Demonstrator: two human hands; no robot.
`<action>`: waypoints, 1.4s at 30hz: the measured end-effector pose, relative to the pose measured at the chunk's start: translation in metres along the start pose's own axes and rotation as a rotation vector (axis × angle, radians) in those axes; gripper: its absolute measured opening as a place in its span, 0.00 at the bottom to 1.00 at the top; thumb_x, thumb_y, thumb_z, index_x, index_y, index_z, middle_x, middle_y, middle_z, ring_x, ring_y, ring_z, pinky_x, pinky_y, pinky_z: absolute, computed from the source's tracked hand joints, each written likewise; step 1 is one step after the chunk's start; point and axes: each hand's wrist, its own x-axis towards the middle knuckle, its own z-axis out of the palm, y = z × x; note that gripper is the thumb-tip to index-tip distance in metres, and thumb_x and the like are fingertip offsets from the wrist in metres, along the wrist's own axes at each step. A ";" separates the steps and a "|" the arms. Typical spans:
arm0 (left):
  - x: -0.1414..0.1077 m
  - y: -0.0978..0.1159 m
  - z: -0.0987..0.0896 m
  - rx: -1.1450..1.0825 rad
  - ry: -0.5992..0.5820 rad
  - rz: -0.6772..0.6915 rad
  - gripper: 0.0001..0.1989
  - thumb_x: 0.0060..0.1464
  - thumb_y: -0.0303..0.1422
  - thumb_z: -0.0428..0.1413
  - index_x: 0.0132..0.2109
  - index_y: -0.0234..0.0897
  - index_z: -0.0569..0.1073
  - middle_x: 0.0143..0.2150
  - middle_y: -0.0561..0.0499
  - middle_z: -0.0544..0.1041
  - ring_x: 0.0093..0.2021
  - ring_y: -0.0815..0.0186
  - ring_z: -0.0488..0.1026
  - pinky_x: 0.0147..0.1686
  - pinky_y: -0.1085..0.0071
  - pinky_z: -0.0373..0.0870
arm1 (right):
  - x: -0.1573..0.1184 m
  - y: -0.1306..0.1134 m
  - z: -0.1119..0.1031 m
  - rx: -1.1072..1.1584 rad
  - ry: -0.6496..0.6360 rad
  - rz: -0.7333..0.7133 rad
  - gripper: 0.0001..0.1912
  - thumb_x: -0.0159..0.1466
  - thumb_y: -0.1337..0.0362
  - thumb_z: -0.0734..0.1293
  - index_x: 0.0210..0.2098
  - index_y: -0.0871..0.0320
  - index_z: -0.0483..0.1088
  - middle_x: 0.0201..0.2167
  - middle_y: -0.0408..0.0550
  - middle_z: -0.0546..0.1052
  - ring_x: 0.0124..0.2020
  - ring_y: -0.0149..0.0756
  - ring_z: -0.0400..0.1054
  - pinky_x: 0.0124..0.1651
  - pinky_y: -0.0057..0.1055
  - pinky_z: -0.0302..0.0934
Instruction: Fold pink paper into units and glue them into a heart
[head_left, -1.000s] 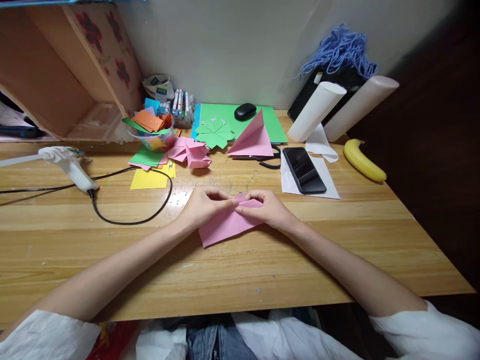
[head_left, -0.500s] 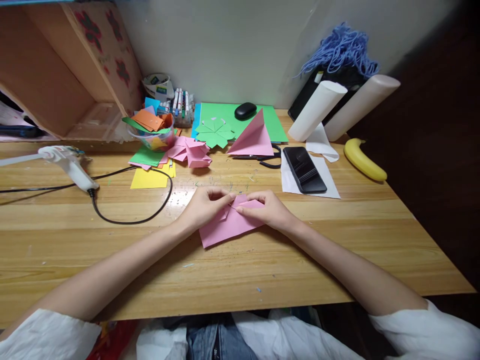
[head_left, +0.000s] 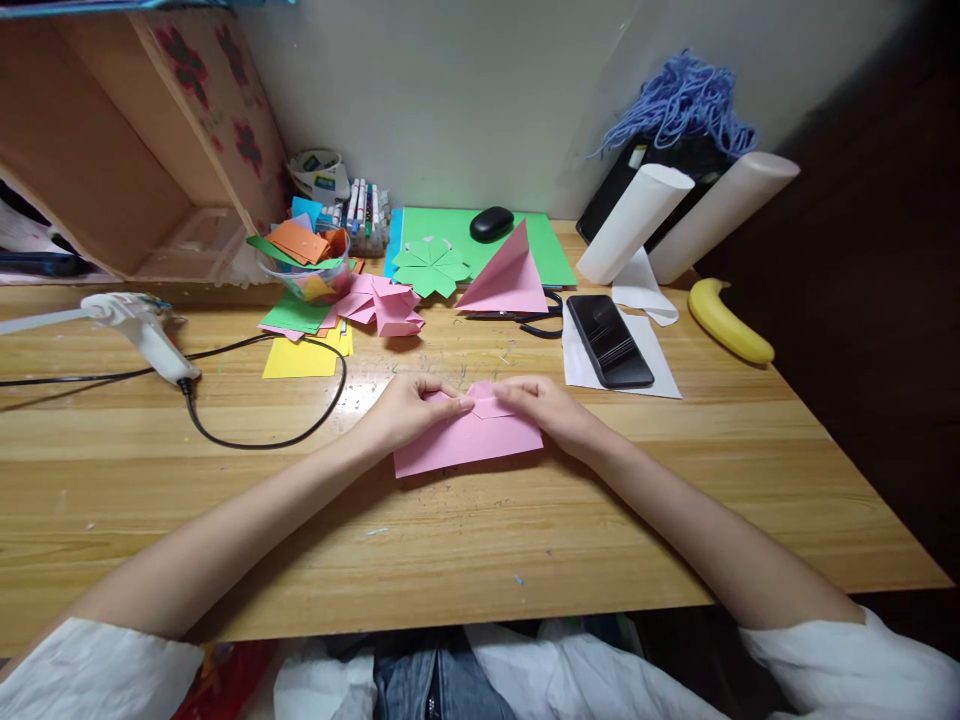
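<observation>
A pink sheet of folded paper (head_left: 465,443) lies in front of me, tilted slightly up off the wooden table. A small folded flap shows along its top middle, between my thumbs. My left hand (head_left: 416,408) pinches the upper left part, with the thumb on the paper's face. At the upper right, my right hand (head_left: 544,408) is closed on the paper in the same way, thumb near the flap. Fingers behind the sheet are partly hidden. Beyond my hands stand a pink folded paper cone (head_left: 510,275) and pink folded paper pieces (head_left: 384,303).
Black scissors (head_left: 541,318) lie under the cone. A phone (head_left: 609,340) rests on white paper, with a banana (head_left: 729,320) to its right. A glue gun (head_left: 142,335) with a looping cable is at left. A tub of paper scraps (head_left: 304,265) stands behind.
The pink paper has turned a little, so its lower edge lies more level. My right hand has shifted slightly right, and the top flap now lies flatter.
</observation>
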 end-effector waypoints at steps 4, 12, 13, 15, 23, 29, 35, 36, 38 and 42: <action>0.000 0.001 -0.004 -0.028 -0.070 -0.001 0.15 0.43 0.43 0.58 0.30 0.34 0.77 0.25 0.52 0.73 0.24 0.72 0.63 0.23 0.75 0.55 | 0.003 0.002 -0.008 0.196 -0.064 0.050 0.20 0.55 0.48 0.63 0.25 0.61 0.68 0.20 0.41 0.67 0.21 0.26 0.59 0.26 0.25 0.52; -0.003 0.005 -0.002 -0.053 -0.146 -0.003 0.13 0.43 0.41 0.58 0.29 0.34 0.77 0.25 0.51 0.74 0.23 0.72 0.64 0.22 0.76 0.55 | 0.003 0.002 -0.012 0.102 -0.137 0.103 0.15 0.50 0.54 0.69 0.27 0.60 0.69 0.22 0.40 0.69 0.22 0.25 0.59 0.24 0.24 0.50; -0.003 0.005 -0.002 -0.048 -0.154 0.001 0.13 0.42 0.41 0.58 0.29 0.34 0.77 0.25 0.51 0.74 0.24 0.72 0.64 0.22 0.76 0.56 | 0.003 0.001 -0.012 0.082 -0.152 0.096 0.15 0.49 0.54 0.69 0.27 0.60 0.70 0.23 0.40 0.69 0.23 0.25 0.59 0.25 0.24 0.51; -0.002 0.004 -0.003 -0.027 -0.172 0.014 0.13 0.42 0.41 0.58 0.29 0.35 0.77 0.25 0.51 0.75 0.24 0.71 0.64 0.23 0.75 0.56 | 0.002 -0.002 -0.012 0.040 -0.190 0.073 0.13 0.49 0.56 0.70 0.27 0.60 0.71 0.24 0.41 0.71 0.25 0.26 0.61 0.28 0.24 0.53; -0.003 0.005 -0.004 0.025 -0.263 0.076 0.12 0.43 0.40 0.58 0.29 0.34 0.77 0.24 0.50 0.75 0.24 0.71 0.64 0.22 0.76 0.55 | 0.002 -0.004 -0.013 -0.047 -0.250 0.038 0.11 0.50 0.59 0.70 0.28 0.60 0.72 0.27 0.43 0.73 0.31 0.29 0.65 0.35 0.27 0.56; -0.001 0.004 -0.005 0.042 -0.319 0.105 0.12 0.43 0.40 0.57 0.29 0.34 0.77 0.23 0.51 0.74 0.23 0.72 0.64 0.22 0.76 0.54 | 0.002 -0.001 -0.013 -0.025 -0.289 0.023 0.12 0.49 0.59 0.70 0.28 0.61 0.72 0.26 0.43 0.73 0.29 0.29 0.66 0.34 0.27 0.59; 0.000 0.006 -0.006 0.028 -0.246 0.059 0.12 0.43 0.40 0.57 0.29 0.34 0.77 0.22 0.52 0.71 0.22 0.73 0.61 0.20 0.76 0.52 | 0.002 -0.001 -0.013 -0.025 -0.235 -0.006 0.12 0.50 0.59 0.70 0.31 0.60 0.71 0.28 0.44 0.73 0.30 0.29 0.66 0.34 0.27 0.60; 0.000 0.007 -0.006 0.054 -0.202 0.044 0.13 0.43 0.40 0.57 0.28 0.34 0.76 0.20 0.53 0.70 0.21 0.73 0.59 0.20 0.76 0.50 | 0.003 0.000 -0.012 -0.020 -0.202 -0.019 0.12 0.50 0.59 0.70 0.31 0.60 0.71 0.29 0.44 0.74 0.31 0.30 0.67 0.35 0.28 0.60; 0.000 0.009 -0.006 0.119 -0.108 0.021 0.14 0.43 0.42 0.57 0.26 0.33 0.75 0.18 0.55 0.65 0.20 0.74 0.56 0.18 0.76 0.47 | 0.003 0.001 -0.009 0.004 -0.107 -0.057 0.12 0.50 0.60 0.70 0.31 0.60 0.70 0.30 0.45 0.74 0.33 0.31 0.68 0.36 0.29 0.61; -0.001 0.009 -0.005 0.190 0.009 0.018 0.18 0.43 0.46 0.55 0.26 0.33 0.75 0.17 0.55 0.64 0.20 0.73 0.54 0.19 0.74 0.45 | 0.004 0.005 -0.003 0.009 0.078 -0.125 0.13 0.48 0.59 0.71 0.31 0.59 0.70 0.31 0.47 0.75 0.33 0.32 0.69 0.37 0.31 0.63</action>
